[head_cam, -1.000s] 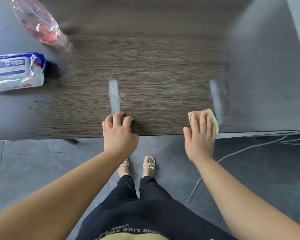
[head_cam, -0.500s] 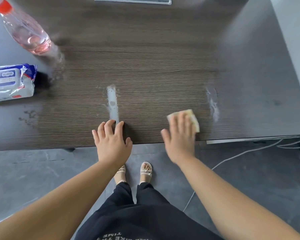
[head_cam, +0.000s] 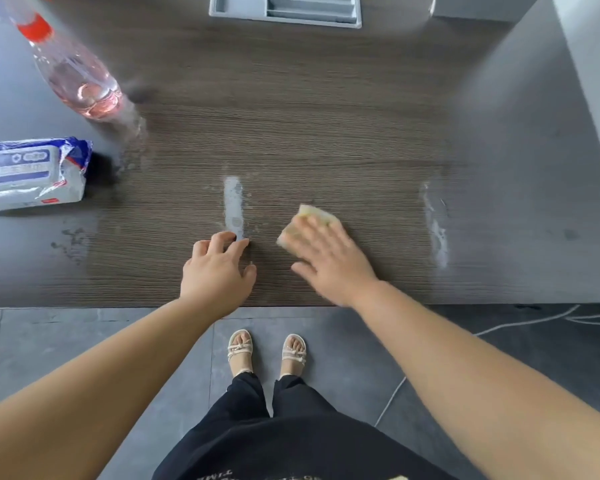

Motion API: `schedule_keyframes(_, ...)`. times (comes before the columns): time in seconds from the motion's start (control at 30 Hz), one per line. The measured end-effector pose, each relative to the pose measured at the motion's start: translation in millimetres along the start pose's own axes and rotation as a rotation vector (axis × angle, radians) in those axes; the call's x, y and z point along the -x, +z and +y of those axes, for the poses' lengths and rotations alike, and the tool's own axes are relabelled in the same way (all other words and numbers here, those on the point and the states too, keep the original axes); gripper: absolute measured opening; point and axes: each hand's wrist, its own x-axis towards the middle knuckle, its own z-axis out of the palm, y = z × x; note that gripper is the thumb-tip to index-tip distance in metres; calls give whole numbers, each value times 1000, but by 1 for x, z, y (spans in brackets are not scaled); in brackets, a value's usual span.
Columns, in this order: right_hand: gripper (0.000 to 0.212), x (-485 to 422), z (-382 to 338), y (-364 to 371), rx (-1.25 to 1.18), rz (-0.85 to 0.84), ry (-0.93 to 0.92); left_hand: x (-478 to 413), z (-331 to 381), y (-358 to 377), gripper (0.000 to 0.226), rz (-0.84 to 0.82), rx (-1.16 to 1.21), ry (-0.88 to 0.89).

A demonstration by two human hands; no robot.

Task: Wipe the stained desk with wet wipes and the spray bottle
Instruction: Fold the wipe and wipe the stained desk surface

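Note:
A dark wood-grain desk [head_cam: 326, 116] carries two whitish smear stains: one streak [head_cam: 234, 206] near the middle front and another [head_cam: 435, 233] to the right. My right hand [head_cam: 329, 258] lies flat with straight fingers pressing a folded yellowish wet wipe [head_cam: 309, 218] onto the desk between the two stains. My left hand [head_cam: 219, 268] rests on the desk near its front edge, fingers loosely bent, fingertips at the lower end of the middle streak. A spray bottle [head_cam: 77, 81] with pink liquid and a red collar stands at the back left. The blue-and-white wet wipes pack [head_cam: 32, 173] lies at the left.
A grey recessed cable tray [head_cam: 284, 10] sits in the desk's back edge. Small wet marks [head_cam: 70, 240] spot the desk at the front left. Below the desk edge are grey floor tiles, my sandalled feet [head_cam: 267, 348] and a light cable [head_cam: 520, 323] on the floor at the right.
My right hand has slid the wipe leftward, from beside the right stain toward the middle streak. My left hand stays near the streak's lower end. The view tilted up, showing more of the back.

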Motion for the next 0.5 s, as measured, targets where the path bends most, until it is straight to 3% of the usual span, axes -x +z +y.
schedule_keyframes(0.13, 58, -35, 17, -15, -144, 73, 556, -1, -3, -7, 51, -124, 43, 41)
schedule_keyframes(0.2, 61, -49, -16, -17, -98, 39, 479, -1, -5, -10, 51, -146, 48, 54)
schedule_keyframes(0.3, 61, -47, -39, -18, 23, -68, -62, -5, -13, -10, 47, -138, 74, 81)
schedule_keyframes(0.33, 60, -49, -29, -21, 44, -69, -155, -6, -17, -9, 44, -118, 112, 88)
schedule_keyframes(0.4, 57, -59, 0, -28, 10, -61, -65, -6, -22, -9, 36, -37, 268, 74)
schedule_keyframes(0.5, 56, -82, 10, -36, -102, 10, 379, -6, -33, -14, 33, 160, 374, -66)
